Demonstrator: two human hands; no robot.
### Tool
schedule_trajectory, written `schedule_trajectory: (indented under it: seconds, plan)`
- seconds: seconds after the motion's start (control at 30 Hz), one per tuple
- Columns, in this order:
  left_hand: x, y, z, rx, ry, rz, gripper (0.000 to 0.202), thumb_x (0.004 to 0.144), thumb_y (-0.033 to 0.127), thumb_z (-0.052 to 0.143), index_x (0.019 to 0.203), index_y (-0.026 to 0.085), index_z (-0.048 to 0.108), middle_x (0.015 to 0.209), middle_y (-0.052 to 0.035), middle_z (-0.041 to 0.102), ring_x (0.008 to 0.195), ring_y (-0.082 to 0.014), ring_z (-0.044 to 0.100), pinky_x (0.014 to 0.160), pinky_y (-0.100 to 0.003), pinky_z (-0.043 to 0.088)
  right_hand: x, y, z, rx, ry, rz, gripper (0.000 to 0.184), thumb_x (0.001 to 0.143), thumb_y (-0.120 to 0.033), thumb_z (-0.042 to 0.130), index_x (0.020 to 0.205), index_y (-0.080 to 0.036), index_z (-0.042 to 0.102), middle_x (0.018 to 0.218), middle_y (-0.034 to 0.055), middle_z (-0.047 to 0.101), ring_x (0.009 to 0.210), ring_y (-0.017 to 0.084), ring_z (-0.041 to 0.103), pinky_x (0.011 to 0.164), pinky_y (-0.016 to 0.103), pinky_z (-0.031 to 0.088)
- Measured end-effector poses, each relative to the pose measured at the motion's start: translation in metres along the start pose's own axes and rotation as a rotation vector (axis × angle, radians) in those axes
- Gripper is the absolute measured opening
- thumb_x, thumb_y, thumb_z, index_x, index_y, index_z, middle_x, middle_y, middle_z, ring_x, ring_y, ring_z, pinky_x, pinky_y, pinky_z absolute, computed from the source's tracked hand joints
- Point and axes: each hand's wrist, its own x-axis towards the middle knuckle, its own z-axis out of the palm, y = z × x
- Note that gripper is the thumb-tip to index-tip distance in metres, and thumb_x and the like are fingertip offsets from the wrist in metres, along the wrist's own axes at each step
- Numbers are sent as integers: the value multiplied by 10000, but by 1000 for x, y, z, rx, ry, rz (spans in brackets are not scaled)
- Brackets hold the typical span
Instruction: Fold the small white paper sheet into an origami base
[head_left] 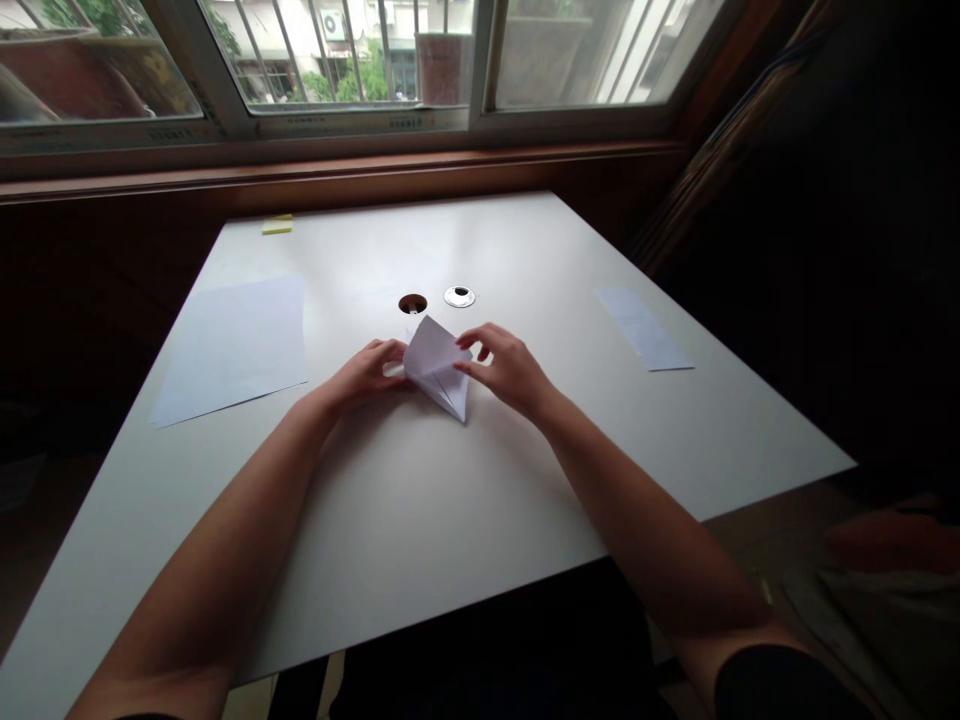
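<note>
A folded sheet of white paper (436,362) stands partly raised above the middle of the white table, its flaps spread and a pointed corner facing me. My left hand (373,368) grips its left edge, with the fingertips partly hidden behind the paper. On the other side, my right hand (504,368) pinches the right edge between thumb and fingers. Both forearms reach in from the near side of the table.
Flat white sheets (240,345) lie at the left of the table (450,560). A paper strip (645,328) rests at the right. Beyond the folded paper are a round hole (412,303) and a ring-shaped cover (460,296). Yellow sticky notes (277,225) sit at the far left edge.
</note>
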Motion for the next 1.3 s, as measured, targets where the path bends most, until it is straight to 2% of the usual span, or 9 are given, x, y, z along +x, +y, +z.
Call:
schedule_trajectory:
  seconds: [0.1,0.17,0.27,0.43,0.6,0.77,0.87,1.07,1.3]
  plan:
    - [-1,2,-3,-43,-83,19,524,753,549,729,1181,264,625,1216,-93,599,1152,-282,611,1022,-425,491,17,-2,-13,-42,112,-82,443,797,-254,748,1216,-260,601,1247,88,553,1025,235,579,871,397,521]
    - [0,4,-4,-93,-145,41,562,747,547,735,1224,283,599,1232,-87,586,1170,-286,609,1019,-437,493,30,-2,-16,19,-12,-121,610,764,-261,776,1319,-300,525,1298,79,527,1056,236,577,884,399,530]
    - [1,8,-3,-155,-231,81,584,774,525,717,1293,314,555,1262,-70,588,1187,-277,612,999,-434,509,48,-2,-13,136,-290,-26,737,758,-266,766,1409,-313,424,1107,41,629,882,188,621,763,333,549]
    - [1,14,-2,-94,-219,121,565,808,452,703,1330,329,527,1343,-46,602,1272,-282,558,1117,-492,392,58,-4,-3,103,-395,65,544,730,-158,722,1246,-268,590,973,26,663,843,181,637,704,270,515]
    - [-10,19,-2,-105,-118,97,782,812,443,700,1487,316,325,1507,-98,439,1405,-295,401,1128,-479,373,48,-1,-2,128,-375,145,475,731,-125,666,1184,-258,622,955,27,675,812,173,644,671,256,505]
    - [-33,36,15,13,162,-74,518,889,534,589,1300,239,478,1292,-102,561,1252,-282,500,1069,-474,405,37,2,0,86,-285,187,372,733,-148,662,1096,-232,666,919,28,684,789,163,633,648,243,479]
    - [-43,48,31,165,288,-143,497,852,592,616,1152,206,522,1086,-96,602,1090,-286,524,950,-440,457,34,0,0,51,-254,205,340,732,-158,660,1066,-224,674,897,19,685,765,146,629,629,223,464]
    - [-36,61,47,376,233,-276,316,839,501,646,938,226,526,968,-61,618,968,-280,509,826,-393,427,34,-5,-5,-6,-311,277,298,719,-201,659,1016,-204,684,850,9,693,687,121,616,565,193,428]
    - [-31,60,48,379,207,-262,229,846,441,625,917,239,543,930,-41,617,957,-275,503,822,-382,394,46,-6,-7,-177,-455,339,155,705,-315,684,766,-174,704,664,5,642,638,135,590,495,207,357]
